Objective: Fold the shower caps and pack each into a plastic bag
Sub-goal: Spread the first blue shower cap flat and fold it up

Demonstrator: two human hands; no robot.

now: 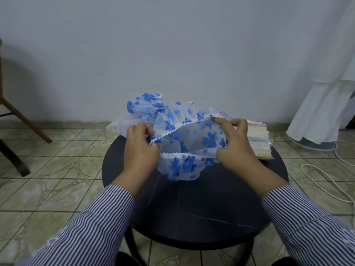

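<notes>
A person in a striped shirt holds a shower cap point(184, 150) up over a small round black table point(192, 214). The cap is thin and see-through, white with blue flowers on it. Its stretchy edge is pulled open, so you can look down into it like a little bowl.

The left hand point(140, 148) grips the left side of the cap's edge. Its fingers are curled in and they pinch the frilly rim. The right hand point(235, 145) grips the right side. The thumb and first finger pinch the far part of the rim, and the other fingers are curled by the near part. Both hands pull the rim apart, and the cap hangs between them, just above the table top.

Behind the cap, at the back of the table, there is another blue flower cap point(146, 104) all bunched up. Beside it on the left is a pale pink one point(120, 125). I cannot tell if there are more in the heap.

On the right side of the table, behind the right hand, sits a stack of clear plastic bags point(259, 143).

The floor has pale green tiles point(63, 160). A brown chair leg point(25, 120) stands on the left. On the right, a white cloth point(322, 110) hangs down, and a white cord point(322, 183) lies on the floor.
</notes>
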